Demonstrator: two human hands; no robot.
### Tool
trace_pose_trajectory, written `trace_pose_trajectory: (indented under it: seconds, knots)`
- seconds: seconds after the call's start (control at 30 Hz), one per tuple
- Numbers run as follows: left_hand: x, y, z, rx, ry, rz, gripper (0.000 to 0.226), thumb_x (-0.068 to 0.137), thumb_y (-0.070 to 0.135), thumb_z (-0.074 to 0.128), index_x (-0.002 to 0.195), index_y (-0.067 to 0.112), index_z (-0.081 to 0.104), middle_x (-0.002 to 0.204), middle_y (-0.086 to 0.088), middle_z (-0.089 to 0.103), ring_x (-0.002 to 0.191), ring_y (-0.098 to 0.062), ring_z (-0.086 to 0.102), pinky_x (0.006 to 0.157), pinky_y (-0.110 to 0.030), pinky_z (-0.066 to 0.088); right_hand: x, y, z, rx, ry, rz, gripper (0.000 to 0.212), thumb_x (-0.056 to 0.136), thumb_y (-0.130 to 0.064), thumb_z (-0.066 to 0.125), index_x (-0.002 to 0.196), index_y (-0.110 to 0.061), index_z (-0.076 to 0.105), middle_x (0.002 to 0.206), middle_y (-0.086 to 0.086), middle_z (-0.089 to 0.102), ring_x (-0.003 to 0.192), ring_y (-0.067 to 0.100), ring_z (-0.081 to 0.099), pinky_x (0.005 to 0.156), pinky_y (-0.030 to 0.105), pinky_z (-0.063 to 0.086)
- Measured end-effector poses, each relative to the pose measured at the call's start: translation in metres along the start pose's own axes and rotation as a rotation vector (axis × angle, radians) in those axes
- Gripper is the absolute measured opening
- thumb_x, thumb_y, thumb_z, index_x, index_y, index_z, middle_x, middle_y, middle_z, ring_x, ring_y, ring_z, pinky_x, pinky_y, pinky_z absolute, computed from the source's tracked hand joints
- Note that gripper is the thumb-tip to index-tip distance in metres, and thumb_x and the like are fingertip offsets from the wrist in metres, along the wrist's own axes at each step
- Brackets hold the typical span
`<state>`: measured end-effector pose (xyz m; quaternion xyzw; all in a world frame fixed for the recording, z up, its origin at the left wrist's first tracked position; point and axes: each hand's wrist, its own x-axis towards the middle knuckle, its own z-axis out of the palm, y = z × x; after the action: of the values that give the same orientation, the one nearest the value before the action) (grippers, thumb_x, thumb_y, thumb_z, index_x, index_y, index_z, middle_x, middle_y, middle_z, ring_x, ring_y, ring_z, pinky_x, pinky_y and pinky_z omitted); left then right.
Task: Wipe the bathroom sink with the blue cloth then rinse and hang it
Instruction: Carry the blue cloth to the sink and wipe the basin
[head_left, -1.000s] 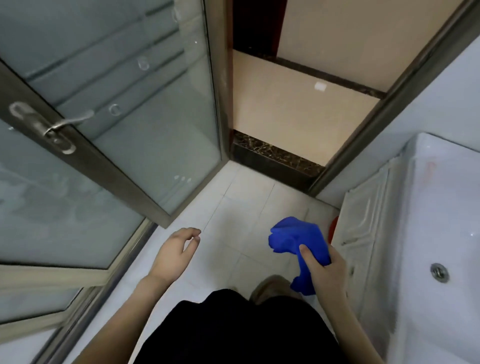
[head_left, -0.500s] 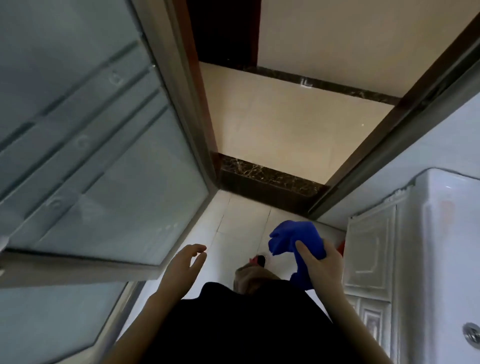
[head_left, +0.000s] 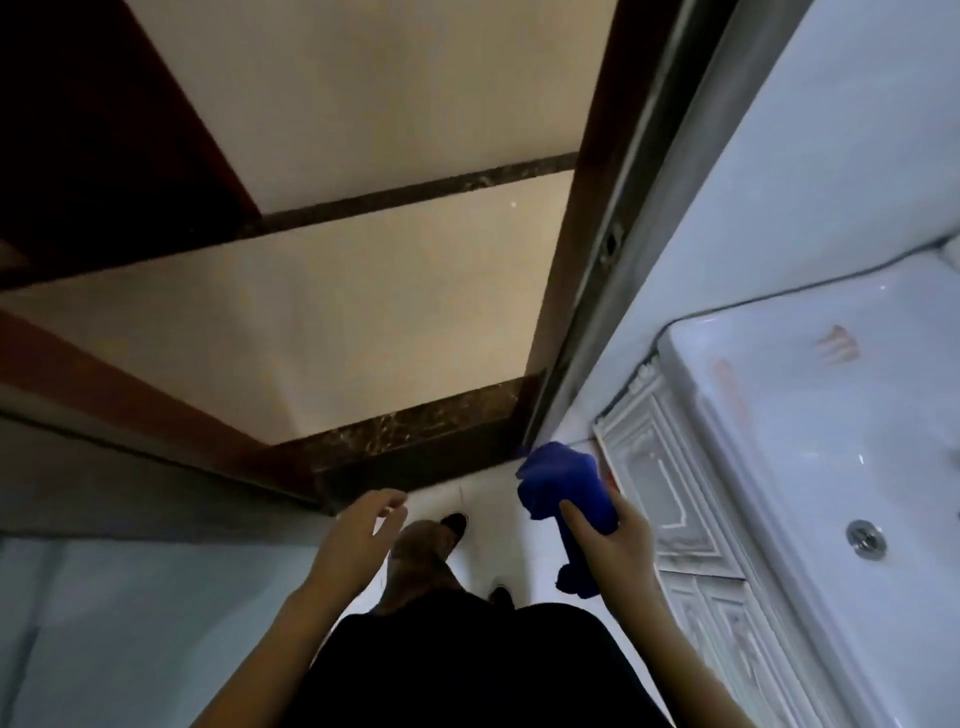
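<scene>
Over the last second the glass door has left the view and the white sink (head_left: 753, 441) has come further in at the right, so the person has turned toward the basin and wiping is judged imminent but not begun. The right hand (head_left: 618, 551) grips the bunched blue cloth (head_left: 563, 483) as before, in the air just beside the cabinet door (head_left: 670, 499) under the sink rim and clear of the basin. The left hand (head_left: 358, 540) holds nothing, with its fingers relaxed and loosely spread.
</scene>
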<state>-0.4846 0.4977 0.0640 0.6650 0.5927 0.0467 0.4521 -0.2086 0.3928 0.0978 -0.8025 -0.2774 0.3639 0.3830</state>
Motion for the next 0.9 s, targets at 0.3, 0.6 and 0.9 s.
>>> trace_pose_trajectory:
  seconds: [0.3,0.6,0.9]
  knots:
    - [0.145,0.081,-0.016,0.317,-0.457,0.373,0.032,0.102,0.035,0.046,0.131,0.024,0.055,0.123,0.007,0.057,0.115,-0.011,0.056,0.092,-0.027,0.045,-0.009,-0.004,0.012,0.251,0.496,0.363,0.019,0.071,-0.04,0.075,0.077,-0.026,0.064,0.06,-0.001,0.063,0.056,0.03,0.066,0.05,0.034,0.051]
    - [0.188,0.188,0.069,0.372,-0.738,0.71,0.019,0.097,0.021,0.058,0.115,0.02,0.065,0.105,0.01,0.064,0.099,0.003,0.059,0.091,-0.025,0.05,-0.039,-0.007,-0.027,0.426,0.932,0.463,0.011,0.08,-0.021,0.074,0.079,-0.015,0.065,0.058,0.0,0.06,0.047,0.019,0.061,0.044,0.028,0.047]
    - [0.167,0.272,0.187,0.475,-0.909,0.777,0.018,0.097,0.029,0.056,0.114,0.029,0.062,0.111,0.005,0.066,0.102,-0.002,0.061,0.097,-0.028,0.05,-0.033,0.049,-0.131,0.47,1.05,0.507,0.011,0.077,-0.022,0.075,0.078,-0.018,0.065,0.064,-0.001,0.065,0.057,0.02,0.061,0.052,0.029,0.05]
